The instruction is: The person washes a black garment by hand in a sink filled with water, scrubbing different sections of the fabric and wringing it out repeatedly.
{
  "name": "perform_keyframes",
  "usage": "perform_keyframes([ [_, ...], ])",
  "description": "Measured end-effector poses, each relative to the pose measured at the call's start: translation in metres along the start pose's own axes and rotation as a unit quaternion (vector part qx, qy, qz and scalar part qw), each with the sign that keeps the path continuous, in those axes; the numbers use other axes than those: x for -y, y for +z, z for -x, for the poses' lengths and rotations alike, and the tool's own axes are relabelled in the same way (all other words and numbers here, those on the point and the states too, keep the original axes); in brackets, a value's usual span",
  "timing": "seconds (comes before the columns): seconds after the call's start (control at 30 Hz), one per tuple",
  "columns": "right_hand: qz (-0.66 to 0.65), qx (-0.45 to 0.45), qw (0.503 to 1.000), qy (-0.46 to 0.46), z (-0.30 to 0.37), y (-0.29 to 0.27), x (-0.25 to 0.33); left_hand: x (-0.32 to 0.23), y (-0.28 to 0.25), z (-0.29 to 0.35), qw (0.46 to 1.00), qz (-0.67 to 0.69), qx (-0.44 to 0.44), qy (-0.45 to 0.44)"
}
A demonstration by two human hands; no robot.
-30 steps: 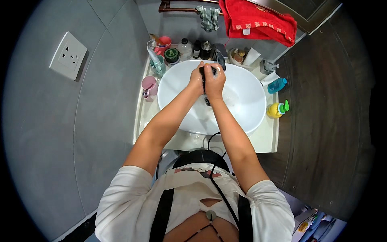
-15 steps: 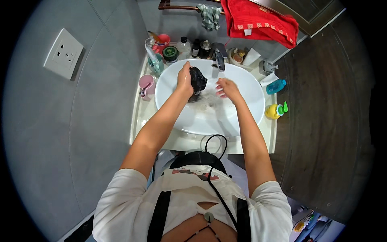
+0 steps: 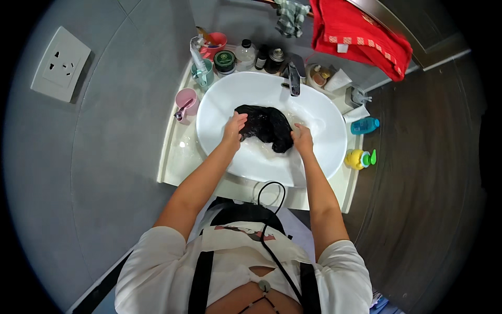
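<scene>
A wet black cloth (image 3: 267,125) lies spread and crumpled in the white oval washbasin (image 3: 219,99), with a little water around it. My left hand (image 3: 235,127) is at the cloth's left edge, its fingers stretched out and touching it. On the opposite side, my right hand (image 3: 302,138) is beside the cloth's right edge, fingers apart; whether it touches the fabric is hard to make out. Behind the basin rises a dark tap (image 3: 294,78), its spout pointing over the bowl.
Left of the basin are a pink cup (image 3: 187,99) and a teal cup (image 3: 205,76). A green-lidded jar (image 3: 225,62) and several bottles line the back. At right stand a blue bottle (image 3: 365,125) and a yellow pump bottle (image 3: 357,159). A red towel (image 3: 361,39) hangs above.
The black cloth has gone from a bunch in my left hand to lying spread in the basin. My left hand has come lower; my right hand has moved nearer me, beside the cloth.
</scene>
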State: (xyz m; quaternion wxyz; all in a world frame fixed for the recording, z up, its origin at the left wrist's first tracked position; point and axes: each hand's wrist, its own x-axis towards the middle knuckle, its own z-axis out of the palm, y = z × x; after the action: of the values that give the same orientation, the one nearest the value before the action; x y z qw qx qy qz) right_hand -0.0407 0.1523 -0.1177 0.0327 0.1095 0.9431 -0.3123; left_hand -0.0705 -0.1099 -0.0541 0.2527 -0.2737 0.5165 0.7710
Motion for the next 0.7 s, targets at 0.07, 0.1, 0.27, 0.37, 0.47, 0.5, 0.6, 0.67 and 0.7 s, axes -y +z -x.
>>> perform_keyframes([
  [0.07,0.067,0.008,0.993,-0.099,-0.005,0.004,0.013,0.005,-0.010,-0.007,0.999,0.015,-0.029,-0.002],
  [0.1,0.115,0.020,0.984,-0.132,-0.007,0.005,0.030,0.011,-0.019,-0.010,0.999,0.023,-0.044,0.000],
  [0.27,0.158,0.063,0.964,-0.203,-0.004,0.045,0.047,0.027,-0.038,-0.009,0.996,0.037,-0.082,-0.022],
  [0.37,0.137,0.120,0.939,-0.291,0.008,0.058,0.051,0.032,-0.047,-0.002,0.995,0.063,-0.069,-0.045],
  [0.47,0.065,0.051,0.995,-0.063,0.009,0.061,0.042,0.040,-0.056,-0.006,0.993,0.090,-0.053,-0.057],
  [0.5,0.060,-0.048,0.997,0.021,0.018,0.067,0.042,0.043,-0.060,-0.008,0.992,0.097,-0.048,-0.058],
  [0.6,0.176,0.067,0.982,-0.027,0.023,0.074,0.030,0.042,-0.053,-0.009,0.993,0.093,-0.040,-0.057],
  [0.67,0.191,0.129,0.967,-0.112,0.027,0.061,0.038,0.038,-0.054,-0.007,0.994,0.088,-0.030,-0.057],
  [0.7,0.194,0.163,0.959,-0.126,0.024,0.048,0.040,0.039,-0.058,-0.009,0.995,0.087,-0.016,-0.050],
])
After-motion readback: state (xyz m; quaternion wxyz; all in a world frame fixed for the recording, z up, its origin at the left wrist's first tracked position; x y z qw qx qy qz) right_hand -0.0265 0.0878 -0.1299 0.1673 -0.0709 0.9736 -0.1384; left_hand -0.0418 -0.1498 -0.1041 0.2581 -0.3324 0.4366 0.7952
